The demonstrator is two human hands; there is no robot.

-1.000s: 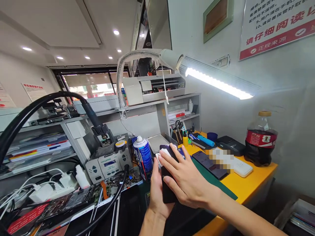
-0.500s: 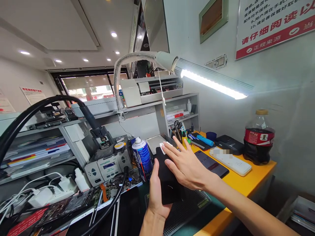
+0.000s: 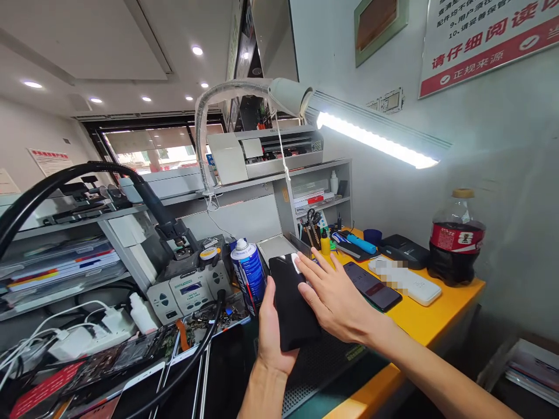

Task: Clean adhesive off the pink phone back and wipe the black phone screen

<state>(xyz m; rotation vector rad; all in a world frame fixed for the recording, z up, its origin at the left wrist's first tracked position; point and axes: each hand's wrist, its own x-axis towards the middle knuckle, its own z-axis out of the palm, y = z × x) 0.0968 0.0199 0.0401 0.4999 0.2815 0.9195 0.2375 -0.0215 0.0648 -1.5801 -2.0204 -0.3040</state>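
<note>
My left hand (image 3: 273, 331) is wrapped round a black smartphone (image 3: 294, 311) from below, its thumb along the left edge. The phone is tilted up with its dark, glossy face toward me. Over its upper right part reaches my right hand (image 3: 334, 294), fingers stretched out and fairly flat. Under those fingertips a small white wipe (image 3: 296, 263) is pressed on the glass near the top edge; most of it is hidden. Just left of the phone stands a blue spray can (image 3: 250, 276).
A lit lamp (image 3: 375, 137) hangs over the bench. Right are another phone (image 3: 373, 288), a white power bank (image 3: 419, 285) and a cola bottle (image 3: 457, 238). Left are a soldering station (image 3: 187, 294), a black hose (image 3: 65, 171) and several opened devices. Beneath my hands lies a dark perforated mat (image 3: 301, 396).
My right hand has slid the wipe rightward across the top of the phone, uncovering its upper left corner. My left hand keeps its hold, and the view has shifted slightly.
</note>
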